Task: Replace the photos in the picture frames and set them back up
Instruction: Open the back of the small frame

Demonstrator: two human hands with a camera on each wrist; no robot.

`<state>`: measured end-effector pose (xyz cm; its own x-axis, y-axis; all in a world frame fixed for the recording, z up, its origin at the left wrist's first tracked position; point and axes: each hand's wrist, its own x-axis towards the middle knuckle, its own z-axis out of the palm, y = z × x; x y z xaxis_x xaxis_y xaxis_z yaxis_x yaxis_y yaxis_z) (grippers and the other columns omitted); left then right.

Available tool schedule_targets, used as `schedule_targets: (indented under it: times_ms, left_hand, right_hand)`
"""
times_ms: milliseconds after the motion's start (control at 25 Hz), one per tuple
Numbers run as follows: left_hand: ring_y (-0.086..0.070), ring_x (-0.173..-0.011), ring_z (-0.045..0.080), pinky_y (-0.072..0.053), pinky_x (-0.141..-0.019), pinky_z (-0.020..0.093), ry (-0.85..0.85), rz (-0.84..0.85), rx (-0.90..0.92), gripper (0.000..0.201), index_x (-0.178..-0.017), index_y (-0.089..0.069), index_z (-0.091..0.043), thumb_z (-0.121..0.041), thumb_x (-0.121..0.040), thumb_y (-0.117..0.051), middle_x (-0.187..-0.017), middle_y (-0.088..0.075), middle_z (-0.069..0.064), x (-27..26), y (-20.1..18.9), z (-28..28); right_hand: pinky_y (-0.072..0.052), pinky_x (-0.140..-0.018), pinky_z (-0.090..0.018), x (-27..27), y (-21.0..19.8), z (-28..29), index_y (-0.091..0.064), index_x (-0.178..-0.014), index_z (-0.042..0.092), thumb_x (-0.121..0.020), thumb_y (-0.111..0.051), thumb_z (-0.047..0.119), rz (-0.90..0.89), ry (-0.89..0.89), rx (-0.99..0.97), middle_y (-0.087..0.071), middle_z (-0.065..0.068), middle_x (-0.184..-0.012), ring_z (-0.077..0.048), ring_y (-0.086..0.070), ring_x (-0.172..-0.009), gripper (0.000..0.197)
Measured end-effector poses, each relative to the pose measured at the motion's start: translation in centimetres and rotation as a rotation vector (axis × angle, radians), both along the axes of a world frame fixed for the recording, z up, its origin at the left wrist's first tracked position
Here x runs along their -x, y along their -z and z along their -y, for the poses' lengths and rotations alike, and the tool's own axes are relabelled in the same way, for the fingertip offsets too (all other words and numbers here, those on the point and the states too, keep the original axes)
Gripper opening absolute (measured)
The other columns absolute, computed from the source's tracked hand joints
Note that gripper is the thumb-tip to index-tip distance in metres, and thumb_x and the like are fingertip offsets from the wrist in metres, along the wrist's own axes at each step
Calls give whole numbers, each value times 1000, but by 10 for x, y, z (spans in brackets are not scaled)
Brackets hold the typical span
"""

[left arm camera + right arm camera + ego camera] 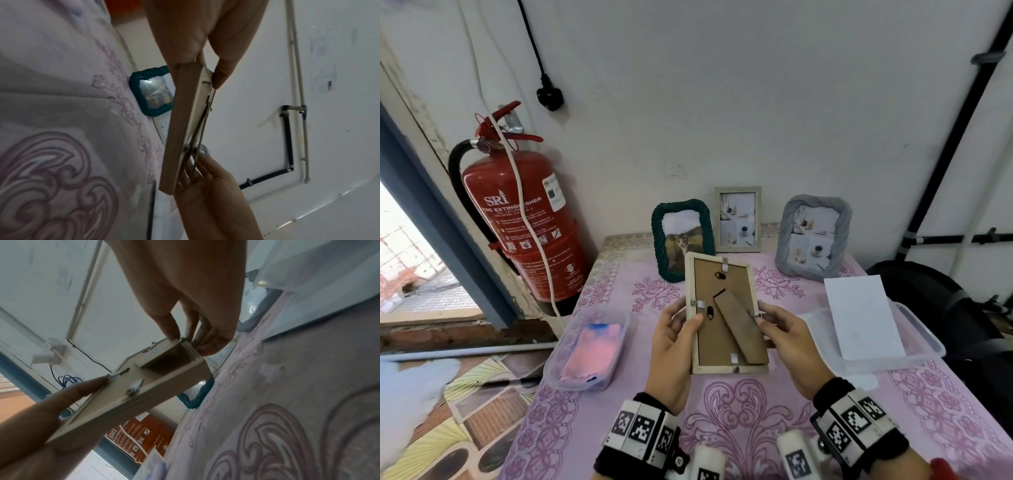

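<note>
I hold a pale wooden picture frame (709, 342) above the table with its brown back and folded stand leg (739, 325) facing me. My left hand (681, 329) grips its left edge, thumb on a small metal tab (701, 306). My right hand (774, 325) pinches the right edge at another tab. In the left wrist view the frame (183, 121) shows edge-on between the left hand (205, 48) and the right hand (209, 178). In the right wrist view the right fingers (205, 334) hold the frame's (164, 382) corner.
Three frames stand at the back of the pink tablecloth (739, 411): a green one (681, 209), a pale wooden one (738, 219) and a grey one (813, 236). A clear tub (589, 349) holds a pink photo; another tub (917, 329) holds white paper (863, 318). A fire extinguisher (524, 219) hangs at left.
</note>
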<state>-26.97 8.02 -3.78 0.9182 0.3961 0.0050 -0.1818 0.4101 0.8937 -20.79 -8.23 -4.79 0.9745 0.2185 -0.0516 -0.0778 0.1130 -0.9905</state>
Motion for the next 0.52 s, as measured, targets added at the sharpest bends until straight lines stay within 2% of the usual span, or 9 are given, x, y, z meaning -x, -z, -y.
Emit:
schedule_targets:
  times_ms: [120, 200, 280, 320, 400, 480, 520]
  left_hand:
    - [-65, -92, 16, -57, -69, 25, 25, -90, -48, 28, -118, -54, -17, -8, -93, -50, -110, -63, 9, 2, 16, -1]
    - [-62, -98, 19, -57, -76, 28, 46, -141, -91, 33, -127, -50, -12, -8, -94, -49, -114, -61, 12, 4, 26, -3]
    - [-61, -97, 22, -58, -76, 28, 67, -192, -60, 36, -130, -47, -6, -7, -95, -47, -118, -59, 16, 6, 35, -7]
    - [-61, -96, 23, -58, -75, 28, 79, -220, -26, 36, -131, -47, -3, -6, -95, -46, -122, -57, 20, 7, 39, -8]
    - [-60, -100, 28, -57, -81, 35, 74, -270, -19, 36, -131, -46, 0, -4, -95, -44, -127, -54, 24, 8, 47, -10]
    - [-58, -110, 33, -50, -95, 47, 53, -301, -127, 36, -131, -48, 0, -5, -96, -45, -129, -52, 26, 6, 55, -12]
    - [-58, -111, 35, -47, -97, 50, 45, -310, -182, 35, -130, -50, -1, -6, -95, -46, -127, -52, 26, 4, 57, -13]
  right_hand:
    - [-53, -62, -17, 2, 10, 6, -59, -121, 4, -91, -54, 0, 15, 0, 66, -63, -9, -97, -16, -60, -83, 31]
    - [-57, -75, -29, 4, 17, 8, -58, -122, 1, -89, -56, 0, -5, -15, 125, -65, -15, -107, -24, -63, -93, 33]
    - [-53, -91, -43, 5, 24, 8, -59, -121, -1, -87, -59, -2, -12, -40, 216, -64, -21, -113, -34, -61, -106, 33]
    - [-50, -95, -45, 5, 26, 8, -60, -119, -1, -87, -59, -3, -11, -61, 249, -64, -23, -112, -36, -60, -108, 32]
    - [-50, -95, -47, 6, 30, 6, -63, -115, -1, -85, -61, -3, -15, -101, 282, -66, -24, -109, -35, -62, -105, 30]
    - [-51, -94, -44, 4, 33, 6, -64, -113, -2, -84, -64, 0, -12, -104, 305, -67, -20, -103, -29, -63, -96, 29]
    - [-52, -93, -42, 3, 34, 6, -64, -113, -2, -83, -65, 1, -8, -102, 316, -67, -16, -98, -25, -62, -92, 30]
